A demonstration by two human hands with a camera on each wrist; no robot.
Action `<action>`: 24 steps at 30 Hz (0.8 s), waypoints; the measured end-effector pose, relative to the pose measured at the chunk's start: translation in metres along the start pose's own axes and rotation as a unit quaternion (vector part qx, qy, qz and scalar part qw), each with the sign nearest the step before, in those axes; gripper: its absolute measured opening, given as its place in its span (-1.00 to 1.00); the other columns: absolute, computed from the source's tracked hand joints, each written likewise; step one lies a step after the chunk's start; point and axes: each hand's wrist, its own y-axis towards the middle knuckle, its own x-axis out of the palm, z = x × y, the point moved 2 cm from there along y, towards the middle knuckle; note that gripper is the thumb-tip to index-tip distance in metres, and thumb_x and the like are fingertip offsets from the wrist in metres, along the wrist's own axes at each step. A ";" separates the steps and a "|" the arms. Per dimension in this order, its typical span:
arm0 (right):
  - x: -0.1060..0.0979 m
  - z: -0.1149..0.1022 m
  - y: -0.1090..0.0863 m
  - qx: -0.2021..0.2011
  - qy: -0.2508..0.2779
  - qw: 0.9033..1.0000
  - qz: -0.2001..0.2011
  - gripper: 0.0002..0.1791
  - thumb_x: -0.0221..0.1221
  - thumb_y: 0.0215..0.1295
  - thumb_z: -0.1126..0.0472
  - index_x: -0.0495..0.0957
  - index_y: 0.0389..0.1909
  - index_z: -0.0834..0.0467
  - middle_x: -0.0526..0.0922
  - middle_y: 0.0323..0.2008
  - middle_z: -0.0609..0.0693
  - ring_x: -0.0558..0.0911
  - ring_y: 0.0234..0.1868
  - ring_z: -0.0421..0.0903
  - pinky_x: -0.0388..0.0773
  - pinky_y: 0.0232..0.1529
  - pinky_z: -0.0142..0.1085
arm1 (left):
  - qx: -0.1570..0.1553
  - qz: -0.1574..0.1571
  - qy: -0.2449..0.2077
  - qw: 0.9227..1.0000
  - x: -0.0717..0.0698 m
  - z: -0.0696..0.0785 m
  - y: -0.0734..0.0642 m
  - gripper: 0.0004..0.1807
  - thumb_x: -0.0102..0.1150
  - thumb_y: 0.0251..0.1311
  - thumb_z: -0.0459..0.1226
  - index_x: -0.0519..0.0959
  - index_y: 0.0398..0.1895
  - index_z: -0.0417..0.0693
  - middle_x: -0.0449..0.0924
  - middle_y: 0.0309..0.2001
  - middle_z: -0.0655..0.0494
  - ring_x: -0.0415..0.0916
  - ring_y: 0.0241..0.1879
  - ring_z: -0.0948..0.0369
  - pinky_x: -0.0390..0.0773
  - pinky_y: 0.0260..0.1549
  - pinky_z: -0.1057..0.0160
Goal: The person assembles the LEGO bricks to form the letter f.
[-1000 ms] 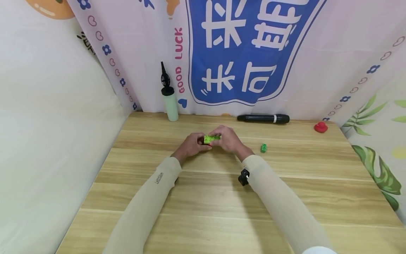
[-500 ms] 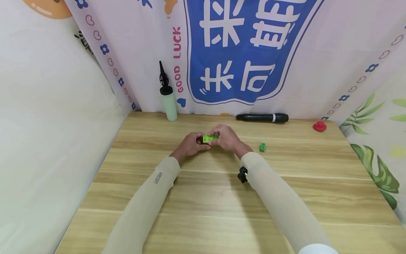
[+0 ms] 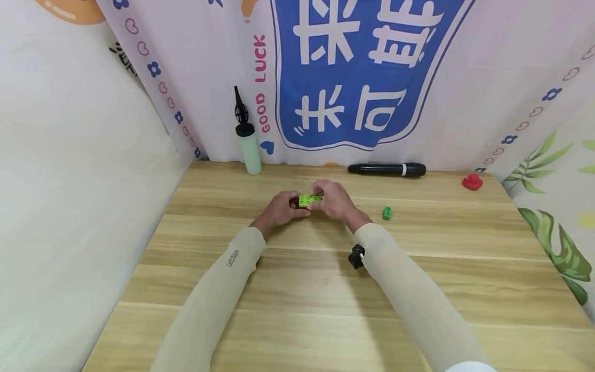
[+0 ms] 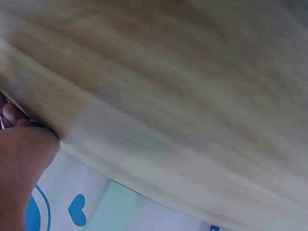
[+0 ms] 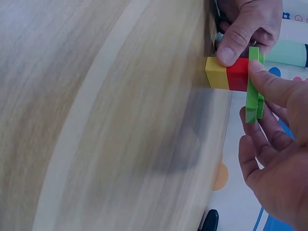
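Observation:
My left hand grips a short stack low on the table, its thumb lying over the joint of a yellow toy brick and a red toy brick in the right wrist view. Across the red brick sits a flat lime-green toy brick, wider than the stack, its studs facing up in the head view. My right hand pinches this lime brick between thumb and fingers. The left wrist view catches only part of the left hand; the stack is hidden there.
A small green toy brick lies right of the hands on the wooden table. Along the back stand a mint hand pump, a black microphone-shaped object and a small red hat-shaped object. A printed cloth hangs behind.
Both hands stay on the stack in nearly the same place. The right fingers have shifted slightly, and a little more of the lime brick's studded top shows.

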 end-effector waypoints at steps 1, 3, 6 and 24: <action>0.000 0.000 0.000 -0.001 -0.001 1.000 0.003 -0.69 0.52 0.27 0.25 0.65 -0.04 0.16 0.78 0.00 0.10 0.71 0.10 0.06 0.63 0.24 -0.05 | 0.004 -0.001 0.001 1.000 -0.001 -0.001 0.000 -0.70 0.52 0.31 -0.20 0.68 -0.02 -0.15 0.55 -0.23 0.05 0.43 -0.18 0.15 0.41 -0.16 0.30; 0.000 -0.002 0.000 -0.003 -0.006 1.000 0.007 -0.70 0.54 0.24 0.24 0.64 -0.12 0.15 0.78 -0.05 0.09 0.71 0.05 0.05 0.64 0.20 -0.06 | 0.013 -0.010 0.005 1.000 -0.004 -0.001 -0.001 -0.71 0.51 0.32 -0.20 0.69 -0.02 -0.15 0.56 -0.23 0.04 0.43 -0.18 0.14 0.42 -0.16 0.28; 0.001 -0.003 0.000 -0.009 -0.015 1.000 0.010 -0.69 0.57 0.21 0.22 0.62 -0.18 0.15 0.77 -0.12 0.06 0.69 -0.03 0.02 0.64 0.12 -0.08 | 0.020 -0.022 -0.001 1.000 -0.010 -0.001 -0.003 -0.65 0.48 0.34 -0.22 0.68 0.11 -0.15 0.65 -0.12 -0.02 0.52 -0.11 0.11 0.53 -0.06 0.24; -0.005 -0.003 -0.008 -0.022 -0.016 1.000 -0.003 -0.78 0.54 0.27 0.18 0.67 -0.25 0.14 0.73 -0.12 0.03 0.67 -0.03 -0.02 0.63 0.14 -0.10 | 0.031 -0.009 -0.018 0.999 -0.022 0.004 -0.009 -0.62 0.44 0.36 -0.24 0.72 0.21 -0.11 0.79 0.08 -0.06 0.66 -0.08 0.10 0.64 -0.09 0.28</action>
